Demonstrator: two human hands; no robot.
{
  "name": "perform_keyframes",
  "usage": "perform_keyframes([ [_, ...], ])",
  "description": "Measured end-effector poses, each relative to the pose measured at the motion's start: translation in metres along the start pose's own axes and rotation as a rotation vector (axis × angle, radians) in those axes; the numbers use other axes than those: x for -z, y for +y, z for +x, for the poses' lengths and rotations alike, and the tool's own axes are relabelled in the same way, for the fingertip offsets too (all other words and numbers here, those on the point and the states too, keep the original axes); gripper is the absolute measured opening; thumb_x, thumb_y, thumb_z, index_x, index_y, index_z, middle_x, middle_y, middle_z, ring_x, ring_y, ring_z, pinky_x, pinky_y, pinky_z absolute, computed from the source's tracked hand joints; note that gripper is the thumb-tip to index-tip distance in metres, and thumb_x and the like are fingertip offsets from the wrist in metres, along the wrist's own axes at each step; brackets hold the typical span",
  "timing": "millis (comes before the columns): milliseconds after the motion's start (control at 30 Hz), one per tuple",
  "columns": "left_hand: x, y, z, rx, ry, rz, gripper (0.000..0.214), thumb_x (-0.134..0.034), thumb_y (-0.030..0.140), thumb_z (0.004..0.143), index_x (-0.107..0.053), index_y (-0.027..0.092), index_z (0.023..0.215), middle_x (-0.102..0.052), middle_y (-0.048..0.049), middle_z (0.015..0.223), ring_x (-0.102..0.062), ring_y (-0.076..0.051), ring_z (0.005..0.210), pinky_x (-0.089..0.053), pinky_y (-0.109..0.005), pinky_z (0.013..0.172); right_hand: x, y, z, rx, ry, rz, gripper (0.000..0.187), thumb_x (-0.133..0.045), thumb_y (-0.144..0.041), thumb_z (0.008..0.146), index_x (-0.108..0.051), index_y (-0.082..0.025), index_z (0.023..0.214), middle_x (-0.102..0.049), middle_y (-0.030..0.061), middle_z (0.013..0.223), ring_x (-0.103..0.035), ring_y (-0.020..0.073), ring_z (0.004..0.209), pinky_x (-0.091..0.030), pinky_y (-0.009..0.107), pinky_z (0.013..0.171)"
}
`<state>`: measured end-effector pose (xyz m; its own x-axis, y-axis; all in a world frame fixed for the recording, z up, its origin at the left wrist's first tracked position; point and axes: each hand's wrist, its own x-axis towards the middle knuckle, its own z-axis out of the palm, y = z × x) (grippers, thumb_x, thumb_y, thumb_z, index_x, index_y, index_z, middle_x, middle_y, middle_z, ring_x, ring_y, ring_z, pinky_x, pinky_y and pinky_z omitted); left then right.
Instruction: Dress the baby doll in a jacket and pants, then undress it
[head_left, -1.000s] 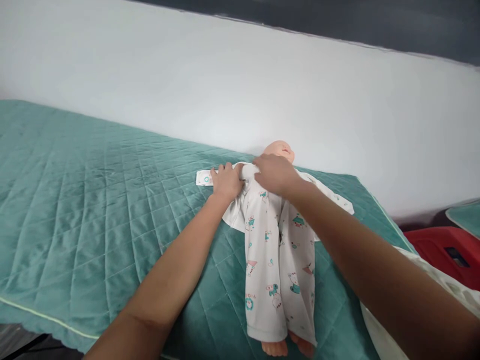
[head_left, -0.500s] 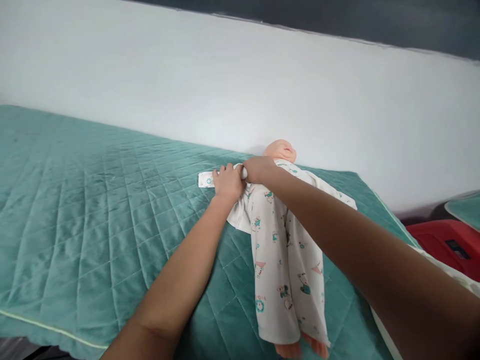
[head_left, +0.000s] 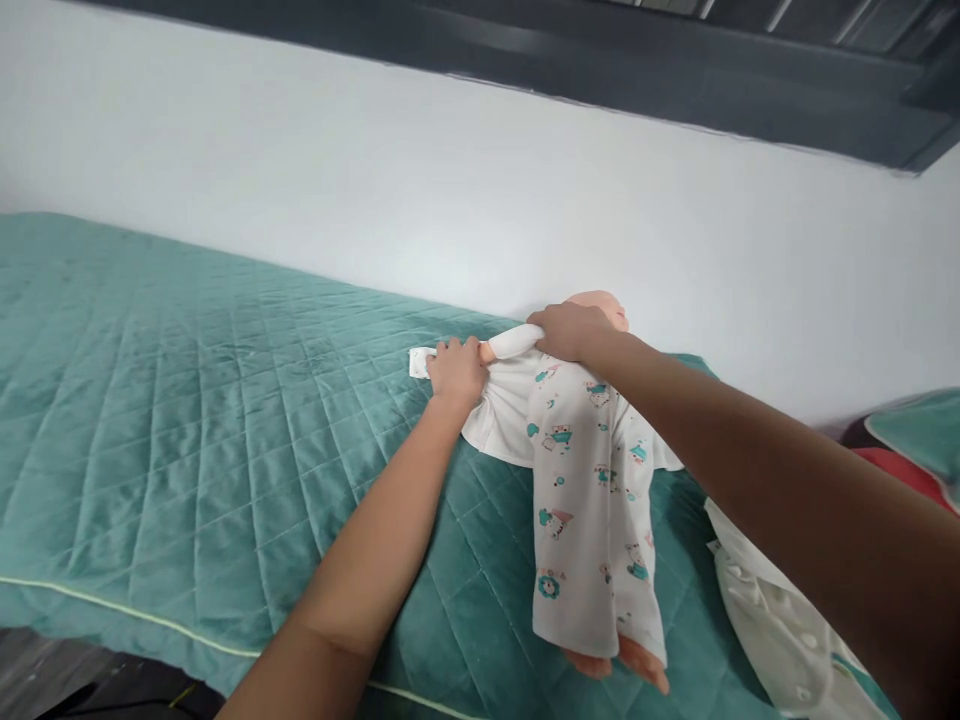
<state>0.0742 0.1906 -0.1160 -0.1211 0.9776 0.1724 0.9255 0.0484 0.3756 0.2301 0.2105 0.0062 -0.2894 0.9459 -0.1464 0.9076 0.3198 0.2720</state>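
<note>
A baby doll lies on its back with its head by the wall and its bare feet towards me. It wears white printed pants and a white shirt, whose body is spread beneath its outstretched arm. My left hand is closed round the shirt's sleeve, with the cuff sticking out past my fingers. Between my hands shows the doll's white cloth arm, with a bit of its skin-coloured wrist. My right hand closes on that arm near the shoulder; its fingertips are partly hidden.
A green quilted cover lies under the doll, its piped edge near me. Behind it rises a white wall. Off-white cloth with snap buttons lies at the lower right. A red object stands beyond the right edge.
My right hand has moved right, up the doll's arm towards the shoulder, baring more white arm and the wrist. My left hand stays on the sleeve. The camera view has shifted.
</note>
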Motion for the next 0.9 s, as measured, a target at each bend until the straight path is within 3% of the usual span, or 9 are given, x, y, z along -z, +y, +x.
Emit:
perform_keyframes([
  [167, 0.001, -0.002, 0.001, 0.002, -0.01, -0.015, 0.029, -0.057, 0.035, 0.091, -0.063, 0.023, 0.116, -0.067, -0.0141, 0.122, -0.056, -0.035, 0.121, -0.047, -0.05, 0.096, 0.005, 0.001, -0.007, -0.005, 0.005, -0.011, 0.034, -0.054, -0.025, 0.088, -0.07, -0.027, 0.118, -0.073, 0.0093, 0.115, -0.067, 0.0301, 0.1, -0.049, 0.039, 0.077],
  [433, 0.003, -0.003, 0.002, -0.006, -0.072, -0.046, 0.029, -0.053, 0.03, 0.092, -0.06, 0.022, 0.119, -0.066, -0.0153, 0.126, -0.056, -0.036, 0.123, -0.045, -0.053, 0.097, 0.003, 0.007, -0.006, 0.034, 0.026, -0.027, 0.03, -0.054, -0.028, 0.089, -0.071, -0.026, 0.115, -0.073, 0.0092, 0.116, -0.067, 0.0316, 0.105, -0.048, 0.04, 0.08],
  [633, 0.004, -0.006, 0.003, -0.009, -0.095, -0.075, 0.024, -0.046, 0.024, 0.096, -0.059, 0.023, 0.117, -0.068, -0.0127, 0.125, -0.062, -0.031, 0.118, -0.045, -0.048, 0.097, 0.003, 0.017, -0.006, 0.029, 0.045, -0.024, 0.035, -0.053, -0.028, 0.089, -0.068, -0.024, 0.121, -0.072, 0.01, 0.12, -0.064, 0.0306, 0.11, -0.048, 0.039, 0.083],
  [733, 0.004, -0.007, 0.004, -0.01, -0.102, -0.084, 0.021, -0.044, 0.028, 0.098, -0.06, 0.022, 0.111, -0.07, -0.0117, 0.12, -0.064, -0.031, 0.114, -0.045, -0.047, 0.096, 0.002, 0.021, -0.008, 0.025, 0.054, -0.009, 0.036, -0.052, -0.029, 0.09, -0.067, -0.024, 0.123, -0.071, 0.0094, 0.122, -0.063, 0.0301, 0.113, -0.047, 0.038, 0.084],
  [900, 0.005, -0.007, 0.002, -0.022, -0.022, -0.097, 0.021, -0.045, 0.031, 0.099, -0.059, 0.023, 0.111, -0.068, -0.0101, 0.12, -0.064, -0.03, 0.112, -0.048, -0.043, 0.088, -0.002, 0.019, -0.006, 0.018, 0.067, 0.027, 0.036, -0.054, -0.028, 0.089, -0.066, -0.026, 0.123, -0.072, 0.0081, 0.121, -0.064, 0.0293, 0.111, -0.047, 0.037, 0.083],
])
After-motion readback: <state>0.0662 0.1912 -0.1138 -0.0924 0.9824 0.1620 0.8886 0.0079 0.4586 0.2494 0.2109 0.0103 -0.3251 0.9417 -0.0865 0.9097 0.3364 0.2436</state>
